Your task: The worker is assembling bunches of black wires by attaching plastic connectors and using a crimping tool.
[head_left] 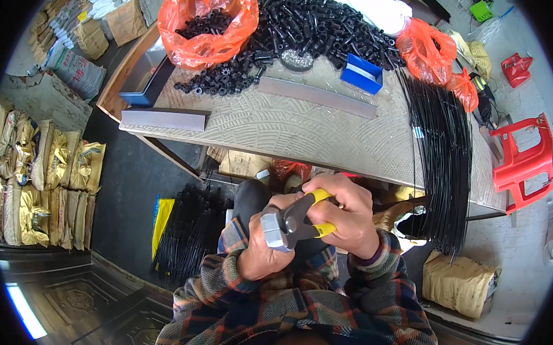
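In front of my lap, my right hand (351, 213) is wrapped round the yellow handles of a pair of end-cutting pincers (296, 224). Their broad, shiny metal head points left, toward my left hand (259, 253). My left hand is closed right behind and below that head, its thumb bent over beside the jaws. Whatever its fingers grip is hidden by the pincers. Both hands are just short of the table's near edge.
The table (324, 130) carries a heap of black tubular parts (310, 23), orange bags (222, 54), a blue box (362, 74), metal strips (316, 97) and a bundle of long black rods (439, 159). A red stool (523, 162) stands right; wrapped packages (42, 176) are stacked left.
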Demonstrator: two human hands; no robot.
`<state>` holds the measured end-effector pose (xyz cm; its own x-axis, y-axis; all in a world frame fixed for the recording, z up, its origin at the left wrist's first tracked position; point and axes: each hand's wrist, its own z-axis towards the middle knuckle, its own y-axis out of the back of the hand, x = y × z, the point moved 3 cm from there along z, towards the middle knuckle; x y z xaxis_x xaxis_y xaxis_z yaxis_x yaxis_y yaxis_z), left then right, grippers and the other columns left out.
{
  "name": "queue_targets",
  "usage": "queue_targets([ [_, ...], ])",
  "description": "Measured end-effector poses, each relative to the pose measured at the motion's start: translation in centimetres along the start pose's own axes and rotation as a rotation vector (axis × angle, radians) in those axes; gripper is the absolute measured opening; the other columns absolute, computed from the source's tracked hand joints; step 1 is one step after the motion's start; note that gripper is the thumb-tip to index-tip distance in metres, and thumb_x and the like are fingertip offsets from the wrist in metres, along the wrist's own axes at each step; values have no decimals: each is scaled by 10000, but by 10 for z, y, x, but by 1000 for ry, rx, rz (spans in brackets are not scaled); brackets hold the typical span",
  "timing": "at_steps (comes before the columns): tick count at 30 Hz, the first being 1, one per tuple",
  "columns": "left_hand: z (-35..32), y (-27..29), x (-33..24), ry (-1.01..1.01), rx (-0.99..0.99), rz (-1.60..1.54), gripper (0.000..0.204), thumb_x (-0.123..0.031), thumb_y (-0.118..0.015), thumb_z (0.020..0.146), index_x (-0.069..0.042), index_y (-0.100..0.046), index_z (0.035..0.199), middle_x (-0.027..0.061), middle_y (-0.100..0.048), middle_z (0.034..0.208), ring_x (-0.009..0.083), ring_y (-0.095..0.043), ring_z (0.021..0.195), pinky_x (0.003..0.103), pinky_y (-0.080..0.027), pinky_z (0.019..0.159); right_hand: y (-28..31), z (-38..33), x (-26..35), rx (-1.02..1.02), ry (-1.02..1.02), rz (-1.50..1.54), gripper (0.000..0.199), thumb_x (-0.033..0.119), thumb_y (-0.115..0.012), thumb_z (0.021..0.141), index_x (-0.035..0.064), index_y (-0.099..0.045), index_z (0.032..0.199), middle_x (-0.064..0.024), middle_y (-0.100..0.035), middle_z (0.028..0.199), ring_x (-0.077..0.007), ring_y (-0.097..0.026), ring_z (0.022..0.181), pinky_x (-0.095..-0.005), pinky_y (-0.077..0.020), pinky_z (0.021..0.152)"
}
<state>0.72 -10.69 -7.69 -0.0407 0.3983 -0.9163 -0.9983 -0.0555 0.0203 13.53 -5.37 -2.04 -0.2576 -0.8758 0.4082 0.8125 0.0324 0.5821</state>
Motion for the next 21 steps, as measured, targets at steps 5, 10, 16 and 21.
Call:
queue_targets([
  [5, 6, 1, 4, 71, 18, -160, 488, -436, -338, 944, 19, -509, 989, 90, -538, 748, 122, -496, 586, 246, -393, 517, -20, -21, -14, -133, -359, 469, 99, -11, -673, 722, 29, -609, 787, -124, -550, 952, -159, -580, 703, -273, -474, 593],
  [10, 8, 2, 5, 67, -25, -174, 558, -507, -290, 933, 8, -502, 964, 45, -488, 670, 75, -416, 536, 222, -332, 475, -27, -20, -9, -245, -205, 489, 137, -36, -682, 724, 6, -630, 844, -124, -545, 943, -158, -576, 726, -258, -476, 607],
  [16, 9, 3, 2, 74, -42, -171, 579, -519, -277, 930, 12, -505, 970, 40, -481, 664, 80, -422, 545, 231, -339, 481, -33, -27, -12, -285, -137, 432, 146, 53, -725, 711, 43, -681, 850, -105, -532, 951, -167, -557, 734, -248, -459, 600],
  [21, 6, 5, 7, 65, -34, -160, 570, -503, -282, 935, 21, -501, 979, 53, -483, 676, 102, -454, 547, 253, -360, 495, -40, -27, -10, -300, -169, 410, 192, 77, -747, 681, 83, -683, 862, -88, -531, 959, -169, -550, 749, -260, -448, 617],
])
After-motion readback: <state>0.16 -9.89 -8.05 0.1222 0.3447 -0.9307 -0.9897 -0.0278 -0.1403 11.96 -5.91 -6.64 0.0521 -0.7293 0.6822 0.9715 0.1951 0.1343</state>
